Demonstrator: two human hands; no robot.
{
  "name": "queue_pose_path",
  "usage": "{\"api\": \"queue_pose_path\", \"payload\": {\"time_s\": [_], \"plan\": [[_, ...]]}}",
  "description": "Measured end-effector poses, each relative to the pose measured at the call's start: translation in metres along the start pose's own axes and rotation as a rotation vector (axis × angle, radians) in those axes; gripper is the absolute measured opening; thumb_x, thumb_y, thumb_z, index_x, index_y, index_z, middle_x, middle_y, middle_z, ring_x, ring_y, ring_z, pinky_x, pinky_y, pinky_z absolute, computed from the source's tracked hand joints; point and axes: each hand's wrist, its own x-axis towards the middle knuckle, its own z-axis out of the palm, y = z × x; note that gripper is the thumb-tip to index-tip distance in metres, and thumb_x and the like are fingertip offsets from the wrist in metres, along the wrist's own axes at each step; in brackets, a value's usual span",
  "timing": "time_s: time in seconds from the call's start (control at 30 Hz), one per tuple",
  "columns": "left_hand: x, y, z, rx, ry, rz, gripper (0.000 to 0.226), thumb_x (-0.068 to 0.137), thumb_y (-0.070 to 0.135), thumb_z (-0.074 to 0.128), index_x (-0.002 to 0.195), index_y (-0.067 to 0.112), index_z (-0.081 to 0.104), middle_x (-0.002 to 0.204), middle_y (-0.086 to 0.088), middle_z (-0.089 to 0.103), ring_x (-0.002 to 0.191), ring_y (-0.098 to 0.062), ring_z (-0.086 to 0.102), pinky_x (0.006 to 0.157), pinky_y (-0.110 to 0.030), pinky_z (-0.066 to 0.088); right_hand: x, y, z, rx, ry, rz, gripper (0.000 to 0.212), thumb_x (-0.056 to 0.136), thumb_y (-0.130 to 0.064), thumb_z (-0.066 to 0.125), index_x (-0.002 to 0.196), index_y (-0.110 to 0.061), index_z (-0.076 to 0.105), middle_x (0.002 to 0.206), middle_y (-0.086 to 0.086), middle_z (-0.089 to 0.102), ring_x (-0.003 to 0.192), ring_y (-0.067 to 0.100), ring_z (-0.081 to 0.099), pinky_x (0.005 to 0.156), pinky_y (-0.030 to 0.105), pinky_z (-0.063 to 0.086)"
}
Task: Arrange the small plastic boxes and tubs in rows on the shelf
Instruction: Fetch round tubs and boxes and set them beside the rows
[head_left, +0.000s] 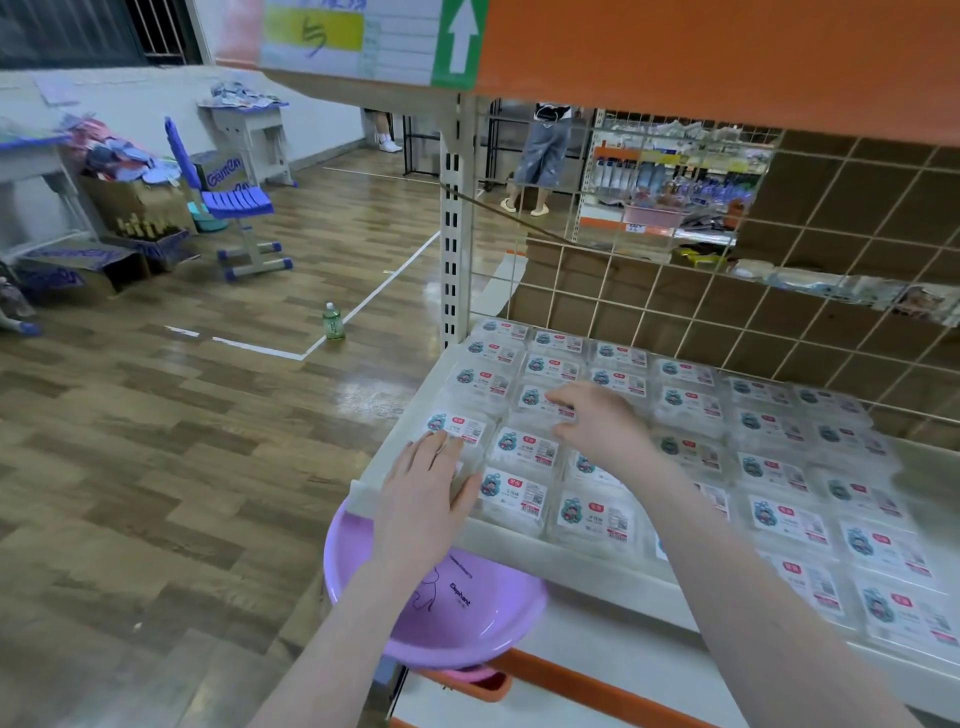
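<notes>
My left hand (423, 488) lies flat on the near-left boxes (511, 496), holding the row against the shelf (571, 564) edge. My right hand (597, 423), fingers loosely bent, touches a farther box to straighten it.

Labelled plastic boxes (524, 449) are laid in rows across the shelf (571, 561), in front of a wire grid panel (727, 322). A basin (467, 623) is lodged below the shelf's front left corner. A bottle (332, 322) is stood on the floor (156, 467) to the left, with a chair (234, 202) and cardboard cartons (130, 208) farther behind.
</notes>
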Motion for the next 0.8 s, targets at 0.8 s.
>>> {"api": "queue_pose_path", "payload": {"time_s": [0.8], "plan": [[0.005, 0.004, -0.006, -0.03, -0.194, 0.056, 0.045, 0.09, 0.035, 0.057, 0.122, 0.005, 0.054, 0.129, -0.011, 0.053, 0.125, -0.029, 0.045, 0.099, -0.039, 0.036, -0.126, 0.016, 0.017, 0.097, 0.372, 0.429, 0.031, 0.088, -0.013, 0.059, 0.117, -0.003, 0.062, 0.118, 0.016, 0.059, 0.105, 0.034, 0.055, 0.085, 0.036, 0.041]]}}
